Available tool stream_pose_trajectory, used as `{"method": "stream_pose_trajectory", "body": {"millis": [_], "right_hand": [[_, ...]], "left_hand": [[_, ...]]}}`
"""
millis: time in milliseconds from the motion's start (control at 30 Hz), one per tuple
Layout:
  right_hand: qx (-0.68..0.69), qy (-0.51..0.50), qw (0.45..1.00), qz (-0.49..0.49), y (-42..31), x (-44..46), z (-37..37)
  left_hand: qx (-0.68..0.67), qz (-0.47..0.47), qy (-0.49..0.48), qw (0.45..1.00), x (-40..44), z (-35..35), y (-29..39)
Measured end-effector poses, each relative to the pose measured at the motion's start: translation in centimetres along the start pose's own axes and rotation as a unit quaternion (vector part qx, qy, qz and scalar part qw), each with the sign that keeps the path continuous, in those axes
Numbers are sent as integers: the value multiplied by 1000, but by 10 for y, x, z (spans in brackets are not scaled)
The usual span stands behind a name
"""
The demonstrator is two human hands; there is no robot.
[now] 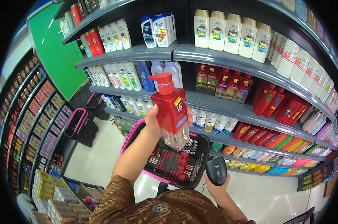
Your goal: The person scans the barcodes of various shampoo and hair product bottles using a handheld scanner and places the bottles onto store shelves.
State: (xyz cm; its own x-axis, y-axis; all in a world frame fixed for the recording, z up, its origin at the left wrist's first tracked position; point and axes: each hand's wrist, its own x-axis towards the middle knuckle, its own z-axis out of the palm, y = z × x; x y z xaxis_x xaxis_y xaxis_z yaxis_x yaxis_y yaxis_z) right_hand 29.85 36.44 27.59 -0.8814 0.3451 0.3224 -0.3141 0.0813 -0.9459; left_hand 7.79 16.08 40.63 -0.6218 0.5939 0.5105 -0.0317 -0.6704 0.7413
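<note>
My left hand (pixel 152 121) is wrapped round a red pump bottle (pixel 172 110) with a clear lower part and a yellow price sticker, held upright in front of the shelves. Lower right, my right hand (pixel 216 189) grips a dark barcode scanner (pixel 216 171); its fingers are partly hidden behind it. Below the bottle is a black shopping basket (pixel 204 149) with a pink rim, holding several red-capped items (pixel 182 164). What supports the basket is hidden.
Shelves (pixel 221 58) of shampoo bottles curve across the front and right. Similar red pump bottles (pixel 236 85) stand on the second shelf. Another black basket with a pink handle (pixel 83 128) sits on the left aisle floor. Stacked cans (pixel 45 186) are at lower left.
</note>
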Motion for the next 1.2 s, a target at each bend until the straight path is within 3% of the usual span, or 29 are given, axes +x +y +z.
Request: {"method": "stream_pose_trajectory", "body": {"millis": [33, 133, 167, 233, 367, 433, 500, 567, 633, 700, 733, 900, 967, 1033, 1200], "right_hand": [[3, 1, 1000, -1, 0, 0, 2], [-16, -14, 999, 43, -3, 1, 8], [-29, -17, 998, 60, 0, 1, 10], [-47, -17, 995, 85, 1, -4, 16], [-45, 16, 997, 61, -7, -5, 34], [-21, -39, 986, 159, -15, -5, 39], [-8, -24, 989, 145, -12, -8, 48], [55, -53, 979, 191, -14, -8, 57], [85, -46, 979, 180, -17, -8, 69], [157, -55, 973, 157, -19, -8, 81], [181, -62, 970, 153, -13, -9, 85], [177, -25, 975, 129, -8, -11, 95], [180, -5, 975, 131, -11, -12, 96], [154, 2, 971, 182, -11, -16, 90], [146, 71, 981, 105, -23, -3, 93]], "left_hand": [[3, -1, -1, 1000, 0, -1, -1], [-208, -32, -71, 975, -2, -7, -7], [-209, -31, -63, 975, -3, -14, -10], [-355, -59, -162, 919, -5, -22, -21], [-403, -70, -163, 898, -21, -32, -38], [-392, -87, -134, 906, -33, -34, -48], [-374, -108, -98, 916, -47, -31, -57], [-383, -125, -84, 911, -58, -30, -68], [-411, -135, -66, 899, -64, -25, -76], [-422, -133, -116, 889, -62, -26, -83], [-425, -121, -83, 893, -63, -21, -84], [-403, -137, -11, 905, -59, -16, -87], [-394, -133, -23, 909, -57, -19, -86], [-234, -179, 42, 955, -57, -18, -79], [-78, -197, 187, 959, -80, 8, -64]]}}
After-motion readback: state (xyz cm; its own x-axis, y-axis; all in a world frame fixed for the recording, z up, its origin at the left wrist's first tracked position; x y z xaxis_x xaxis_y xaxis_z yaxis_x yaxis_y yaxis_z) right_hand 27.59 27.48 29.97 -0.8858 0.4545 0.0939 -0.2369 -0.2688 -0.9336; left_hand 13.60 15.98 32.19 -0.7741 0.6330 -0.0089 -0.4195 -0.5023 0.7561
